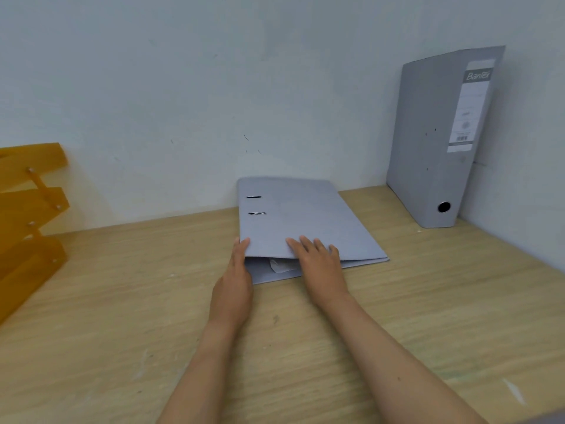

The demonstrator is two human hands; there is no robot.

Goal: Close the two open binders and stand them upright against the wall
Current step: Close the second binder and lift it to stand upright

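Observation:
A grey binder lies flat on the wooden desk, its far edge against the wall. Its top cover is down, with a thin gap at the near edge where white paper shows inside. My left hand holds the near left corner, with the fingertips curled over the cover's edge. My right hand rests palm-down on the cover's near edge, fingers spread. A second grey binder stands upright in the right corner, closed, its labelled spine facing me.
An orange stacked paper tray stands at the left edge of the desk against the wall. The light wall runs along the back and turns at the right corner.

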